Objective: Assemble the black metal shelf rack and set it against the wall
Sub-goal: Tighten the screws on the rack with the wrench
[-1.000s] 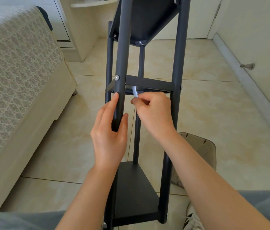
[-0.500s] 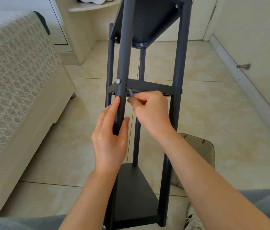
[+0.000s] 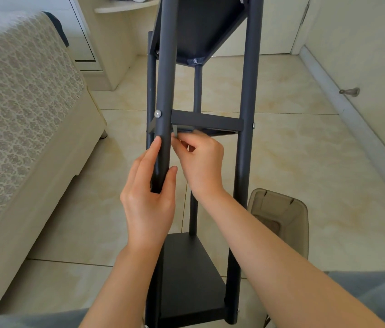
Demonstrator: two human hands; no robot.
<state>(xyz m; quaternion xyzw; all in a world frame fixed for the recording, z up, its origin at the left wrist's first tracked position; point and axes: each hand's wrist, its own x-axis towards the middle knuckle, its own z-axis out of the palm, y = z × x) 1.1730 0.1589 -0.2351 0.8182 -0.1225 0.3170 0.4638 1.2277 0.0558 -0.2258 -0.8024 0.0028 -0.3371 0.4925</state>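
Note:
The black metal shelf rack (image 3: 244, 95) lies tilted away from me over the tiled floor, with three dark shelves between its round posts. My left hand (image 3: 150, 197) grips the near left post just below the middle shelf (image 3: 206, 121). My right hand (image 3: 201, 159) pinches a small grey hex key (image 3: 175, 130) whose tip sits under the middle shelf's left corner, beside a silver bolt head (image 3: 157, 113) on the post.
A bed with a patterned cover (image 3: 21, 119) runs along the left. A translucent brown bin (image 3: 281, 216) stands on the floor right of the rack. The wall with a white skirting board and a door stop (image 3: 350, 91) is at the right. A cream cabinet (image 3: 113, 43) stands behind.
The hex key has turned a little in my right hand and my fingers have shifted left toward the post. My left hand keeps its grip on the post.

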